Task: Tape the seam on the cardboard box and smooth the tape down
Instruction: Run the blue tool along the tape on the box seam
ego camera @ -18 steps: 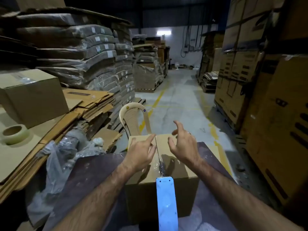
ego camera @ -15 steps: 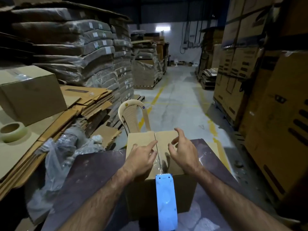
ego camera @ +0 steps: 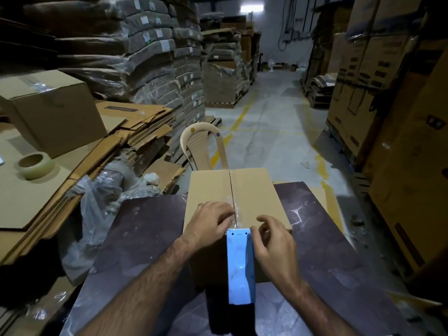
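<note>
- Head view: the plain brown cardboard box [ego camera: 244, 190] sits at the far edge of the dark tabletop [ego camera: 145, 238], clear glossy tape [ego camera: 233, 202] already along its seam.
- Left hand [ego camera: 208, 224] presses flat on the tape, holding nothing; right hand [ego camera: 274, 241], half-curled and empty, touches the near edge.
- Taping looks done; smoothing the near end remains.

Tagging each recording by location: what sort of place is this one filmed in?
Most likely a warehouse or packing area: wrapped stacks of flat cardboard on the left, big cartons on the right, and a concrete aisle with yellow floor lines.
</note>
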The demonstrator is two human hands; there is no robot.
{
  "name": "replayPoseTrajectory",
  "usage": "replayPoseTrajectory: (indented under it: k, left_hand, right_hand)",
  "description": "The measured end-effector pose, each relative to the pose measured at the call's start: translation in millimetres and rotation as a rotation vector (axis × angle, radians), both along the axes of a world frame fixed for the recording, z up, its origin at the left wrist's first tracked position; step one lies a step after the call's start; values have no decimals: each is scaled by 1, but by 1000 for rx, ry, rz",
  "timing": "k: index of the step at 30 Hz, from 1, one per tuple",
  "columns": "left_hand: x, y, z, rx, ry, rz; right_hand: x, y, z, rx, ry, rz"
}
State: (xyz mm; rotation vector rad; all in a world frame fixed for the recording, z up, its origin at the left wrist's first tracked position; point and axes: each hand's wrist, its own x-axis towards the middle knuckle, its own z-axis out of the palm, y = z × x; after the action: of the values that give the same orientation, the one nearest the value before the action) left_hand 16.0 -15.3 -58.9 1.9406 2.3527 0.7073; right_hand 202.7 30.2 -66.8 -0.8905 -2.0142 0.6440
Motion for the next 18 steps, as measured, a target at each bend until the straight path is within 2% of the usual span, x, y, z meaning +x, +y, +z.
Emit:
replayPoseTrajectory:
  k: [2,10,18]
  left_hand:
    - [1,0,-2,-6,13,9]
    - [4,-1,-3,-1,-47,68]
    - [7,-3,0,-23,-80,95]
  right_hand:
    - [10,-20,-13,-62,-3,-16]
    - [15,-66,-47,-335,-220,24]
    - [3,-75,-48,-346,-270,-59]
